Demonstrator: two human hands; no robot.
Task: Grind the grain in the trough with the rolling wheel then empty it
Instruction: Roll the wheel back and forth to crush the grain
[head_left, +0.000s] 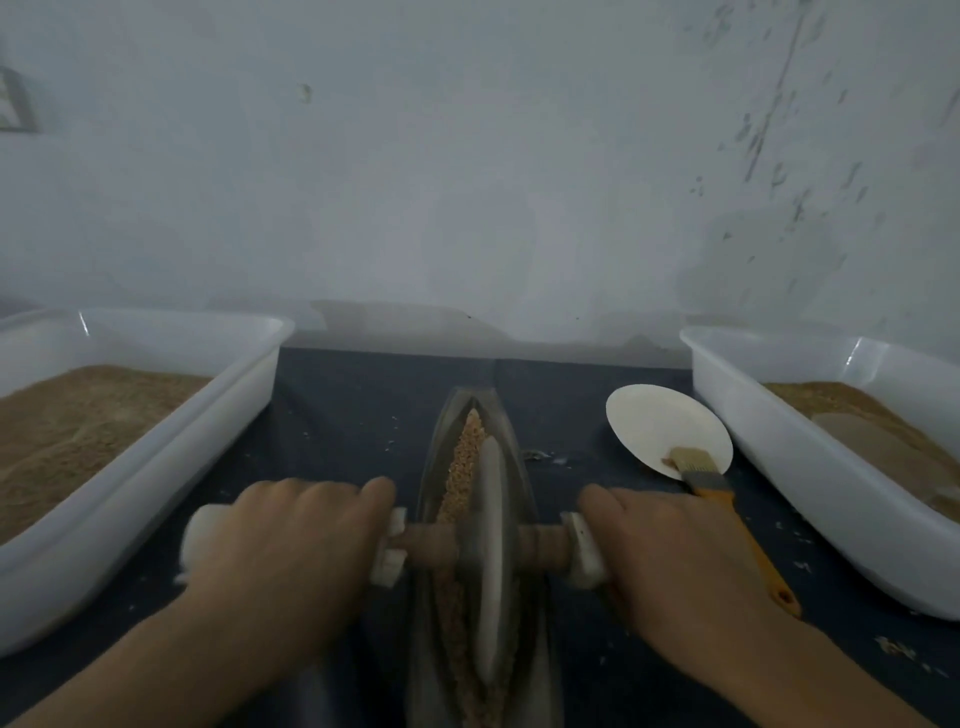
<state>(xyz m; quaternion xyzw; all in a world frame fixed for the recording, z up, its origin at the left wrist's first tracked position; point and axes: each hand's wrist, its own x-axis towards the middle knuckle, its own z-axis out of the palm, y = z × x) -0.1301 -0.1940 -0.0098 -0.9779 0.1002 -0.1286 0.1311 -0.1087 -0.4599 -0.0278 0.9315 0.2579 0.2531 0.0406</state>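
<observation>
Far left, a white plastic tub (140, 441) is sitting on the dark cloth (343, 410), holding brown ground meal (78, 426) heaped nearly to the rim. Next, the left hand (291, 551) is lying palm-down over the white left handle (208, 535), fingers curling round it. Centre, one long boat-shaped metal trough (514, 467) is running away from the viewer along the cloth, pointed far end toward the wall. Tan coarse grain (462, 462) is filling its groove, looking cracked and pebbly, still chunky. One grey disc wheel (491, 545) is standing upright on edge in the groove, on a wooden axle (426, 543) crossing the trough. The right hand (670, 566) is covering the white right handle (584, 551), fingers wrapping down over it. Further right, one white paper plate (660, 421) is lying tilted against the second tub, with one brush (727, 514), yellow-handled, resting bristles on the plate. Far right, the second white tub (810, 467) is holding brown meal (852, 415) at a lower level. Count: two tubs, two hands, one trough, one wheel, one plate, one brush. Stray crumbs are dotting the cloth.
</observation>
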